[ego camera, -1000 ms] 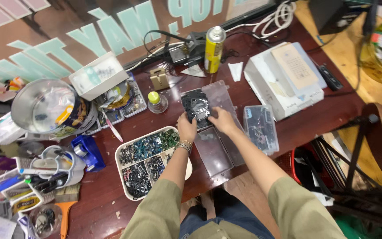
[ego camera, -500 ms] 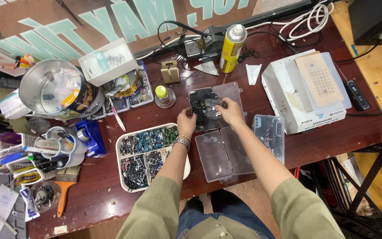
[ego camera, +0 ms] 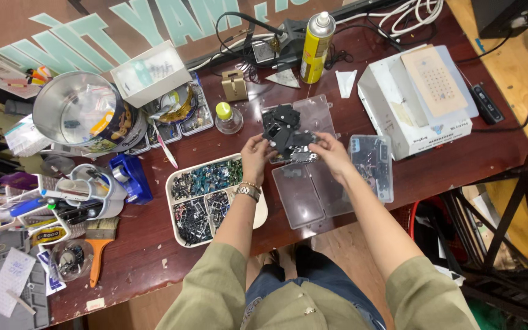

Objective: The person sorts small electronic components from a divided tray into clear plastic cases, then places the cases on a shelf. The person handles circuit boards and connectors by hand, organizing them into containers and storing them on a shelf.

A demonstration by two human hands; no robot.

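My left hand (ego camera: 255, 154) and my right hand (ego camera: 331, 153) together hold a handful of small black electronic parts (ego camera: 290, 142) above an open clear plastic case (ego camera: 313, 195) on the dark wooden table. More black parts (ego camera: 282, 116) lie in the far half of that case. The left wrist wears a metal bracelet. A white divided tray (ego camera: 260, 215) filled with several small dark and green parts sits just left of my left hand. A smaller clear box with parts (ego camera: 372, 166) lies right of my right hand.
A yellow spray can (ego camera: 316, 40), a small bottle with a green cap (ego camera: 228, 118), a white cardboard box (ego camera: 410, 98), a metal tin (ego camera: 84, 119), a blue tape dispenser (ego camera: 131, 177), a brush (ego camera: 98, 247) and cables surround the work spot. A chair (ego camera: 508, 208) stands at the right.
The view shifted slightly. Both hands stay on the clump of black parts, lifting and gathering it a little nearer over the clear case.
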